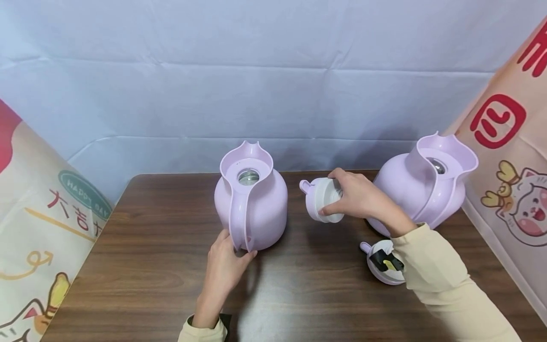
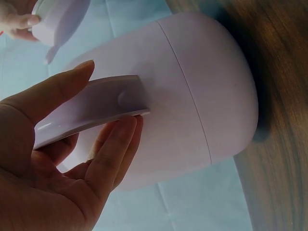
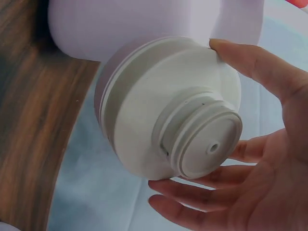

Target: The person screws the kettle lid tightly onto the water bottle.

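Note:
A lilac thermos jug (image 1: 268,204) stands upright on the table with its round mouth uncovered. My left hand (image 1: 224,261) holds the lower part of its handle (image 2: 96,103), thumb on one side and fingers on the other. To the right of that jug, above the table, my right hand (image 1: 356,194) grips a white and lilac lid (image 1: 323,199) by its white part. The lid is tilted sideways, and the right wrist view shows its stepped white stopper (image 3: 207,144) with a small hole. The left wrist view also catches the lid (image 2: 55,21) beyond the jug.
A second lilac thermos jug (image 1: 397,180), also without a lid, stands at the right, partly behind my right forearm. In front of it another lid (image 1: 380,275) lies on the wooden table (image 1: 162,256), partly covered by my sleeve. Pale cloth (image 1: 256,104) hangs behind the table.

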Available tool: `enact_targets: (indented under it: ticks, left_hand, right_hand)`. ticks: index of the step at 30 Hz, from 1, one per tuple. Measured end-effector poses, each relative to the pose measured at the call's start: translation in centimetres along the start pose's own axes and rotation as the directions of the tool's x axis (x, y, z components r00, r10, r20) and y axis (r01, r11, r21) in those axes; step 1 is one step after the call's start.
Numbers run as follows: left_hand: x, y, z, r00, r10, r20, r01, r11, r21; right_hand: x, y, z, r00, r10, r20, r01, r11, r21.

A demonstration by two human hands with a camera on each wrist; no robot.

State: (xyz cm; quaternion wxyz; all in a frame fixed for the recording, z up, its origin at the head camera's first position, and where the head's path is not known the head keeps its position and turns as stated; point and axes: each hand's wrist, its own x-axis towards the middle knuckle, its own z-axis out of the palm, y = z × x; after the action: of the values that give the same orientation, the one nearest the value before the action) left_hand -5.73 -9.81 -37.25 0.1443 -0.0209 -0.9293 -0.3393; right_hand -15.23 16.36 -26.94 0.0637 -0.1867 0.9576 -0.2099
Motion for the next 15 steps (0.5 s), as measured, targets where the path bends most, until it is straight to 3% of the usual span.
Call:
enact_targets:
  ticks: [15]
  left_hand:
    - [0.0, 0.1, 0.0, 1.000, -0.006, -0.001, 0.006, 1.000, 0.005]
  right_hand:
    - [0.2, -2.6, -3.6, 0.998, -0.050, -0.029, 0.051, 0.998, 0.046]
